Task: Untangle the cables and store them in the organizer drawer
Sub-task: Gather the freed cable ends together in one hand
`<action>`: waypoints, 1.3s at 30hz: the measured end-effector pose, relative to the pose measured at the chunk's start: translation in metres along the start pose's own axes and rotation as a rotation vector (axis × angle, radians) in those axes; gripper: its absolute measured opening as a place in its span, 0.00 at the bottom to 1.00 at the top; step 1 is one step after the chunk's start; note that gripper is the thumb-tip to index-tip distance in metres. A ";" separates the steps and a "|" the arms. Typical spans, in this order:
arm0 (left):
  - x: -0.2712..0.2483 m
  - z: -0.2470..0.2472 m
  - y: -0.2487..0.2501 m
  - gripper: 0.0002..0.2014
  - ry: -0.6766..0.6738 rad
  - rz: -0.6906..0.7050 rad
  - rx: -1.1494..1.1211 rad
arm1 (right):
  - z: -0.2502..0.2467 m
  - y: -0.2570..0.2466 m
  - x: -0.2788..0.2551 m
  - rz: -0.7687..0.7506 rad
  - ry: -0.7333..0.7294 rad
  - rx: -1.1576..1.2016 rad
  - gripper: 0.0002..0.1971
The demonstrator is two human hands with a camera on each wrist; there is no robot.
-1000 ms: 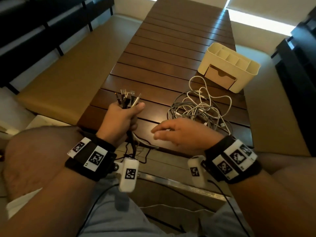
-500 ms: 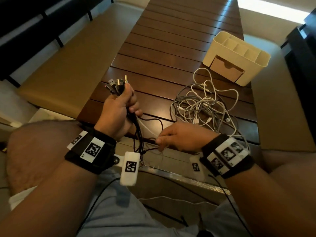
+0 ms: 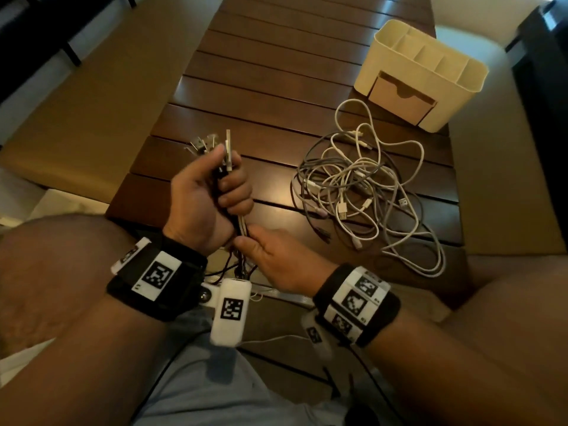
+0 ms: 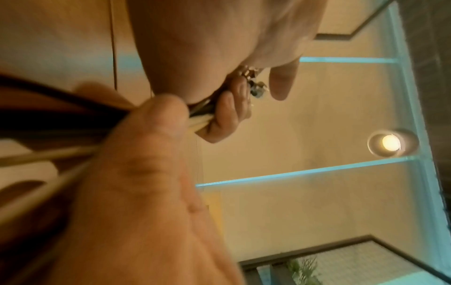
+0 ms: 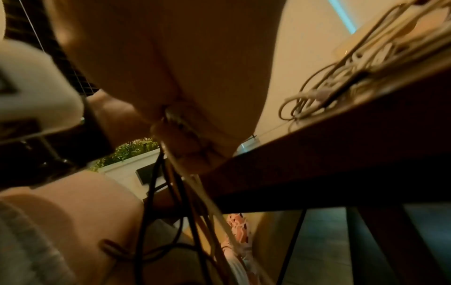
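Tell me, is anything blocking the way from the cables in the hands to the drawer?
Yes. The tangled pile lies on the table between the held cables and the organizer, and its drawer looks shut.

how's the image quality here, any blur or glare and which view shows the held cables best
Head view: dim, warm, sharpest; left hand grips the cable bundle, right hand pinches it below; faint sheen on the table. Left wrist view: near thumb soft, ceiling lamp glares. Right wrist view: dark, smeared; loose cable pile blurred.
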State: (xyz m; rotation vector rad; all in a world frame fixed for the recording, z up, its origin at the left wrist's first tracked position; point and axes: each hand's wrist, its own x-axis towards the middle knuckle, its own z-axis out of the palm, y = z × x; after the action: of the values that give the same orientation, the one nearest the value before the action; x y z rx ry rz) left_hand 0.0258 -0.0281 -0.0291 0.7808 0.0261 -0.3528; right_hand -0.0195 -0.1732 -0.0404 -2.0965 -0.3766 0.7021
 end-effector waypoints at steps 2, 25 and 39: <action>-0.002 -0.001 0.004 0.13 -0.042 -0.005 -0.091 | 0.001 0.005 0.005 -0.007 0.000 -0.013 0.17; 0.009 -0.007 -0.029 0.14 0.107 -0.179 0.285 | -0.083 0.043 0.008 0.383 0.378 -0.622 0.14; 0.010 -0.008 -0.031 0.13 0.121 -0.164 0.291 | -0.114 0.023 -0.010 0.201 0.356 -0.315 0.12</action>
State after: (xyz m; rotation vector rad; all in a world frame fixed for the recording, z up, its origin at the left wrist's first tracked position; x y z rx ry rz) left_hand 0.0259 -0.0455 -0.0576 1.0916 0.1561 -0.4707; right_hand 0.0424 -0.2651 -0.0029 -2.5282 -0.0805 0.3842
